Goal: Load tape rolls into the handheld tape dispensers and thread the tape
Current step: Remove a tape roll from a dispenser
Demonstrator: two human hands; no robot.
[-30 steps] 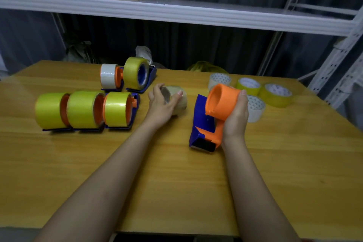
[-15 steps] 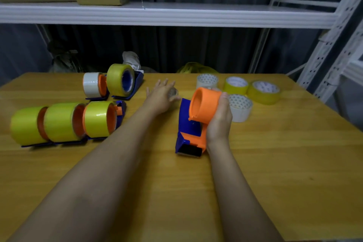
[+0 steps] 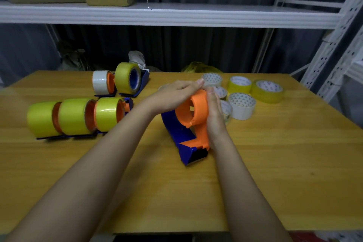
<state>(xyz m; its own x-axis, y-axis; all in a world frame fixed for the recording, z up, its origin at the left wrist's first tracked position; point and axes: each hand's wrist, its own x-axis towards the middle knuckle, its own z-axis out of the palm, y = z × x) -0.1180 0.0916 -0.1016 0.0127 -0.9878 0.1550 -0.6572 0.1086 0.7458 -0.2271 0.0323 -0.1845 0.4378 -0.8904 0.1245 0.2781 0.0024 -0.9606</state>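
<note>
From the head camera, a smooth plastic dispenser [image 3: 184,125], blue-bodied with a round orange hub, is standing near the middle of a glossy wooden table [image 3: 275,163]. The right hand [image 3: 215,114] is gripping the hub's far side, while the left hand [image 3: 176,94] is lying over its top with fingers fairly straight; whether it is holding anything is unclear. Loaded dispensers [image 3: 78,116] are sitting to the left, loose tape rolls [image 3: 242,108] to the right.
</note>
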